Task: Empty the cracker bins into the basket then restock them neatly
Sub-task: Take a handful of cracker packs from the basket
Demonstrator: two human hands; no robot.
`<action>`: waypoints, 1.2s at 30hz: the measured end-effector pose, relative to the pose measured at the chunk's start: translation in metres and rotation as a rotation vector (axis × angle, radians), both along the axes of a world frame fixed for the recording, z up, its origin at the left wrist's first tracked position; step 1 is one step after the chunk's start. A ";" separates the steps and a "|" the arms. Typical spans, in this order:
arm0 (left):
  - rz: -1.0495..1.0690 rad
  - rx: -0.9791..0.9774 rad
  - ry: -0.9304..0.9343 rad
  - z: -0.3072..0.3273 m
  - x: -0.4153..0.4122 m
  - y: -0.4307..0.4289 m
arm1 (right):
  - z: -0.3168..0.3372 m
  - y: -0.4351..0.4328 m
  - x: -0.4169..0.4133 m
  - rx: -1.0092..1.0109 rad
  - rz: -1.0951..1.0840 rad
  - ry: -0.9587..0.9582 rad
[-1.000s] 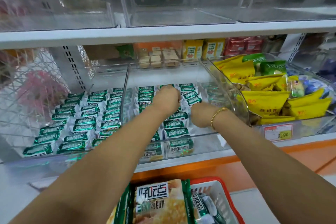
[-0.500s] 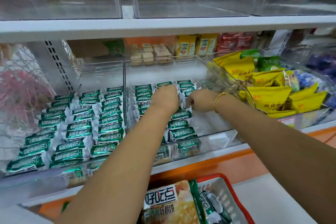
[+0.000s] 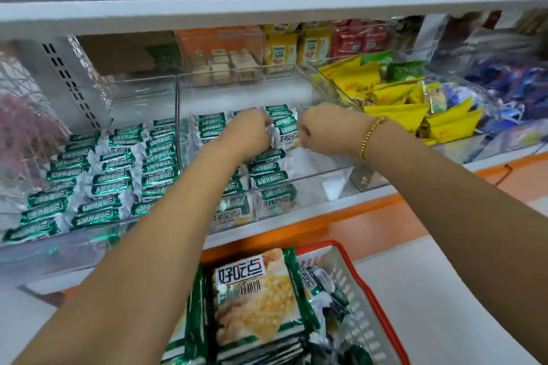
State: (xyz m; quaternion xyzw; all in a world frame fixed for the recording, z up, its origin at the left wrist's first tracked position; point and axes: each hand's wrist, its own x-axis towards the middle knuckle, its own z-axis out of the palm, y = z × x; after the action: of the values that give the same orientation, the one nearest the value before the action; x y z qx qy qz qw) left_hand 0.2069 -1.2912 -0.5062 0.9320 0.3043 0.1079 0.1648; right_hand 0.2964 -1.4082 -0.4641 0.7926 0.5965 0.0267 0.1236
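Two clear bins sit side by side on the shelf. The left bin [image 3: 139, 89] holds neat rows of green-and-white cracker packs [image 3: 106, 178]. The middle bin [image 3: 335, 178] is part filled with the same packs [image 3: 268, 176] in rows at its left side. Both my hands reach into the middle bin. My left hand [image 3: 247, 135] has its fingers curled on a pack in the rows. My right hand [image 3: 323, 130] grips the edge of an upright pack [image 3: 286, 136] between the two hands. A red-rimmed basket [image 3: 360, 284] below holds more cracker packs [image 3: 255, 293].
A tilted clear bin [image 3: 335, 83] of yellow and green snack bags stands to the right, close to my right wrist. Blue packets [image 3: 510, 83] lie further right. Boxes and orange, yellow and red packs sit at the shelf's back. Clear bins line the upper shelf [image 3: 267, 13].
My right hand has moved left and back from the bin's right side to the packs beside my left hand and taken hold of one. My left hand stays on the rows.
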 end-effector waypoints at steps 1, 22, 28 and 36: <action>0.013 0.020 -0.087 0.006 -0.010 -0.011 | 0.007 -0.016 -0.009 0.067 0.024 0.018; 0.234 -0.693 0.362 -0.190 -0.213 -0.212 | -0.261 -0.148 -0.050 -0.046 -0.155 0.498; 0.293 -0.748 0.658 -0.231 -0.264 -0.211 | -0.286 -0.144 -0.055 0.043 -0.170 0.508; 0.351 -0.741 0.593 -0.256 -0.272 -0.218 | -0.280 -0.140 -0.047 0.069 -0.141 0.427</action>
State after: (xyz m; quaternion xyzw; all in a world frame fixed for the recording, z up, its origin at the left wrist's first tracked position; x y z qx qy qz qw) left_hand -0.0651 -1.5092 -0.7626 0.7362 0.5079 -0.2504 0.3705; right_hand 0.2495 -1.5479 -0.7441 0.8237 0.5511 -0.1299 -0.0310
